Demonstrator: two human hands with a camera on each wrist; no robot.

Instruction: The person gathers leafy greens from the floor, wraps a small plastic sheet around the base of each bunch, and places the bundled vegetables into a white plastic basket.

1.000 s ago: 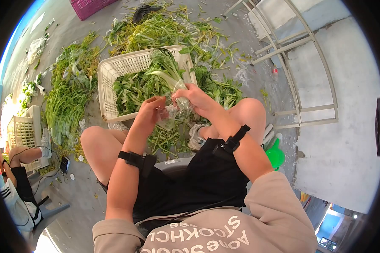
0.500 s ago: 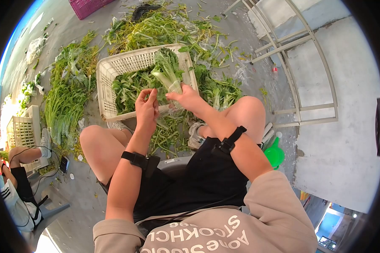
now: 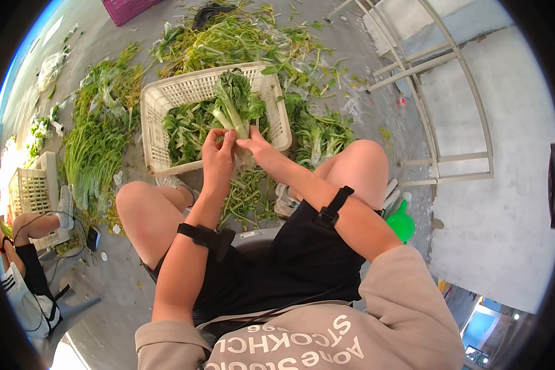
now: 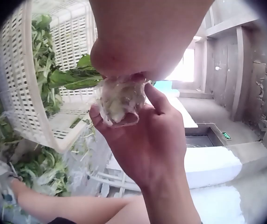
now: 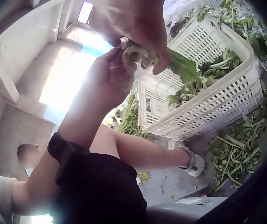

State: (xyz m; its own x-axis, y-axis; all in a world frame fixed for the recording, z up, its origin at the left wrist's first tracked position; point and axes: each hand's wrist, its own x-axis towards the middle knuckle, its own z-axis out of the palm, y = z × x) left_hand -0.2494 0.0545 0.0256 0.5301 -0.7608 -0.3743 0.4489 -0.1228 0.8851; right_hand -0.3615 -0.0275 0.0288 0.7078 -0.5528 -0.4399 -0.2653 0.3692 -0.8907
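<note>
Leafy greens [image 3: 233,98] stand in a bunch between both hands over a white crate [image 3: 149,123], leaves pointing away from the body. My left hand [image 3: 217,154] pinches at the lower left of the pale stems. From the other side my right hand [image 3: 262,151] grips the base, its fingers curled round it in the left wrist view. Clear plastic film surrounds the cut stem ends [image 4: 119,105], which face that camera. In the right wrist view, my left hand's fingers [image 5: 117,70] touch the wrapped base; the far side of the bunch is hidden.
Loose greens [image 3: 188,132] lie inside the crate. Heaps of stalks and leaves [image 3: 102,142] cover the floor around it. A green plastic item [image 3: 401,223] is beside the right knee, a metal frame [image 3: 413,71] at the right. Another person [image 3: 28,259] sits at far left.
The bunch has shifted left and stands more upright. My left hand has come in to meet its base; my right hand has moved left with the bunch.
</note>
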